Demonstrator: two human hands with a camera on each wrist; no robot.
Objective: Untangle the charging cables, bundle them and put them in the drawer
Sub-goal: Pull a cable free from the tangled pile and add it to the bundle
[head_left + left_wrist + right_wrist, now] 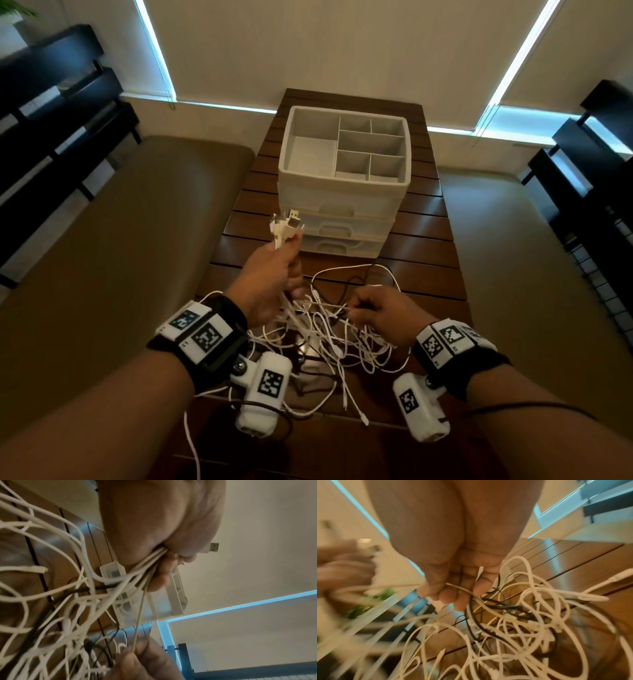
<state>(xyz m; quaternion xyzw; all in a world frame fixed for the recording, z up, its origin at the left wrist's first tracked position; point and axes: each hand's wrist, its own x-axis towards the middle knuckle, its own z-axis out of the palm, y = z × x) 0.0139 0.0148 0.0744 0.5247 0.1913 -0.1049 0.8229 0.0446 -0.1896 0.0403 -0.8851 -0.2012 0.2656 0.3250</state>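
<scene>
A tangle of white charging cables (329, 346) with a thin black one among them lies on the slatted wooden table (431, 240). My left hand (270, 277) is raised and grips a bunch of cable ends, their USB plugs (289, 222) sticking up above the fist; the left wrist view shows the cords (150, 559) squeezed in the fingers. To the right, my right hand (373, 311) pinches one thin cream cable (462, 588) stretched taut between the two hands (139, 622). A white drawer unit (342, 192) stands behind, its three drawers pushed in.
The drawer unit's top is an open tray with several bare compartments (370, 144). Tan cushioned seats (120, 240) flank the table on both sides. Dark shelving (51, 120) stands at far left and far right. Loose cable ends hang over the table's near edge.
</scene>
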